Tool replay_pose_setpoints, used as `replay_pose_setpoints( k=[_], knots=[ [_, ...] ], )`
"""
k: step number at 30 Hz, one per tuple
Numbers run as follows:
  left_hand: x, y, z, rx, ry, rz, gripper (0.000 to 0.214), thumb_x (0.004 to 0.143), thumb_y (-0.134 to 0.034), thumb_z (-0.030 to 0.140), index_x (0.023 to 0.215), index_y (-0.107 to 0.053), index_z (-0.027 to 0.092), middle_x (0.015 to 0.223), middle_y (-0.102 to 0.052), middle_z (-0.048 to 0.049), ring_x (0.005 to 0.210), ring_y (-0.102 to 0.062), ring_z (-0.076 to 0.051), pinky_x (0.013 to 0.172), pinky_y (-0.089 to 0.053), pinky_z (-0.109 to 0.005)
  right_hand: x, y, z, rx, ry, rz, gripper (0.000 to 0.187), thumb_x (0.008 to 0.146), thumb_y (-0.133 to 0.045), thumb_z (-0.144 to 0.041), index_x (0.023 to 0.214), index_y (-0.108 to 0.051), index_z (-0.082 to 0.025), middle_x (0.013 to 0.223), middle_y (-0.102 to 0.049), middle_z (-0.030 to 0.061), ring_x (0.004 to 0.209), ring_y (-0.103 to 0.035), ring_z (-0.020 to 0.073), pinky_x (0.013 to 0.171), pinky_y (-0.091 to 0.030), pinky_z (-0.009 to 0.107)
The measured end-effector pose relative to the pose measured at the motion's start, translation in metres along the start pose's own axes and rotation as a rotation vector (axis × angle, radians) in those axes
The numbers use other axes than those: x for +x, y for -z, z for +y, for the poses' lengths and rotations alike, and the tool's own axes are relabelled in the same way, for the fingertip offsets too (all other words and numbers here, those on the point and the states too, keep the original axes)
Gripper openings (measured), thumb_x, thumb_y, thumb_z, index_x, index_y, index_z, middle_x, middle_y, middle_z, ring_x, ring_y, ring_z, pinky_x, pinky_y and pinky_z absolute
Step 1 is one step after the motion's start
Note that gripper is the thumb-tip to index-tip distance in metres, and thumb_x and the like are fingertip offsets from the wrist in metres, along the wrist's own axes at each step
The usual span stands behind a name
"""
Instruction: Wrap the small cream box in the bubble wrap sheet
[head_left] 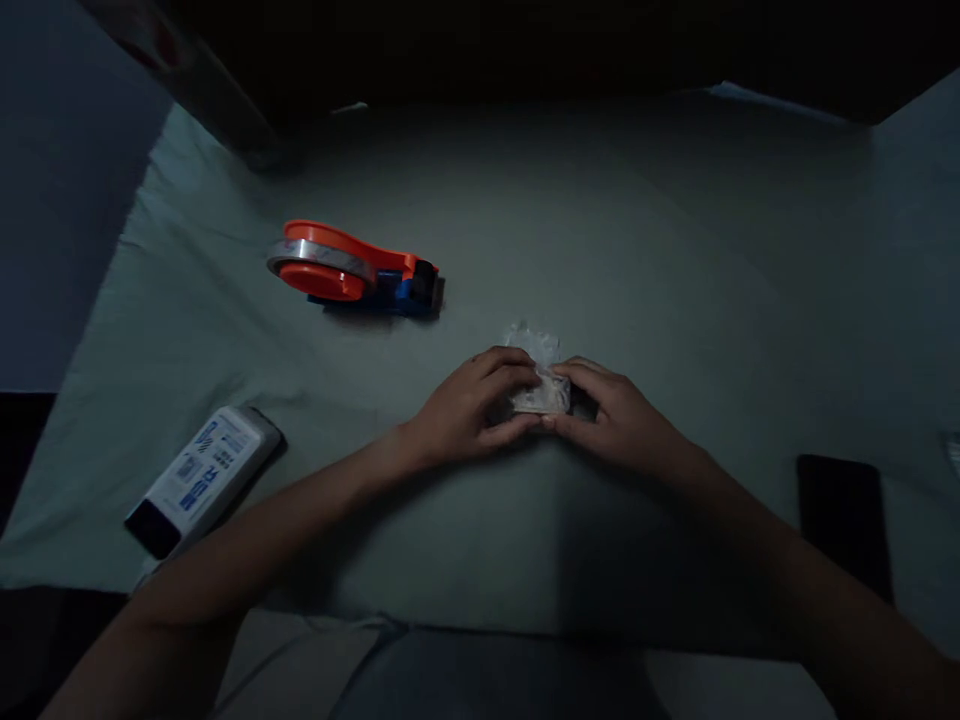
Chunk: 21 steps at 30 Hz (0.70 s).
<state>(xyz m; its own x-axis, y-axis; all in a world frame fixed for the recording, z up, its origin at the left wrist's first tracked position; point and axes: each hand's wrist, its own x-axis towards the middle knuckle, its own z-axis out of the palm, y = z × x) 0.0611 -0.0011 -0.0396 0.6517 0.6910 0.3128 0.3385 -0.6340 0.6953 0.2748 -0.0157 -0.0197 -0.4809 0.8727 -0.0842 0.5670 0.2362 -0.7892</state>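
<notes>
Dim light lies on the green cloth (675,300). Near its middle, left hand (480,405) and right hand (619,410) both grasp the packet (546,396) from its two sides. It seems that the wrap is being adjusted; the next move probably calls for steady fingertips.

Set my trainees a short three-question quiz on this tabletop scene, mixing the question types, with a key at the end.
1. Multiple choice: What colours are the main parts of the tape dispenser?
A) Green and yellow
B) Orange and blue
C) Pink and white

2. Short answer: What are the left hand and right hand both touching?

3. True or false: The dark flat slab lies on the person's left side.

Key:
1. B
2. A small, crinkly, whitish packet
3. False; it lies on the right.
</notes>
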Motion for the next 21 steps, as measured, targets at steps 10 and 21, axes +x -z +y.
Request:
replay_pose_setpoints(
  k=[10, 21],
  knots=[
    [0.010, -0.003, -0.011, 0.083, 0.205, 0.045, 0.025, 0.089, -0.052, 0.036, 0.090, -0.067, 0.016, 0.091, -0.067, -0.0056, 0.098, -0.052, -0.020, 0.090, -0.042, -0.036, 0.005, -0.017, 0.001, -0.201, 0.021, 0.240, 0.034, 0.091, -0.046, -0.035, 0.120, -0.051, -0.019, 0.112, -0.058, 0.0140, 0.104, -0.056, 0.0260, 0.088, -0.048, 0.045],
    [0.007, 0.001, -0.007, 0.176, 0.183, 0.250, 0.023, 0.090, -0.049, 0.029, 0.107, -0.057, 0.015, 0.104, -0.058, -0.0094, 0.101, -0.053, -0.019, 0.089, -0.045, -0.036, 0.008, -0.012, 0.008, -0.321, 0.217, 0.171, 0.042, 0.087, -0.053, -0.029, 0.127, -0.049, -0.020, 0.122, -0.058, 0.0136, 0.113, -0.053, 0.0276, 0.096, -0.046, 0.048]
  ],
)
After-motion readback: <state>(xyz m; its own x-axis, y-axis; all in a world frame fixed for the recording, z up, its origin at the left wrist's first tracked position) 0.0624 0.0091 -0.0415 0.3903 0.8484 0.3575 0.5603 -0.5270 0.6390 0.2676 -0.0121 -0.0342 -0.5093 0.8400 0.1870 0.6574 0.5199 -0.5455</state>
